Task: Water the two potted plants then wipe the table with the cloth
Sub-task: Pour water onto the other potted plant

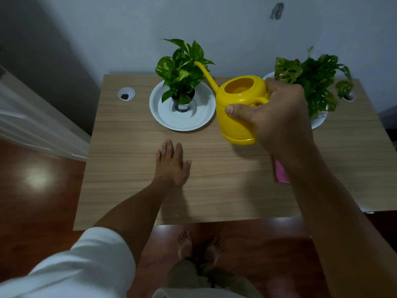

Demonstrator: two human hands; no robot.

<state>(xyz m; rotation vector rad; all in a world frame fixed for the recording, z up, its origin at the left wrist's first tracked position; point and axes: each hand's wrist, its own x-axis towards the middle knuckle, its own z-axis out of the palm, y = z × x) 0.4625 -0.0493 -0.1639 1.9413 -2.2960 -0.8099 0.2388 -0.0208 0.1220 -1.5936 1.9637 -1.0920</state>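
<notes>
My right hand (277,117) grips the handle of a yellow watering can (238,108), held above the wooden table (133,190). Its long spout points up and left, and its tip reaches the leaves of the left potted plant (182,69). That plant stands in a dark pot on a white dish (163,117). The right potted plant (315,80) with holed leaves sits on another white dish (320,122), partly behind my hand. A pink cloth (280,175) lies on the table, mostly hidden under my right forearm. My left hand (173,162) rests flat on the table, fingers apart, holding nothing.
A round cable hole (126,94) sits at the table's far left, another (349,97) at the far right behind the leaves. A wall stands right behind the plants. A white door frame is to the left. My bare feet (197,246) stand on the red floor at the table's near edge.
</notes>
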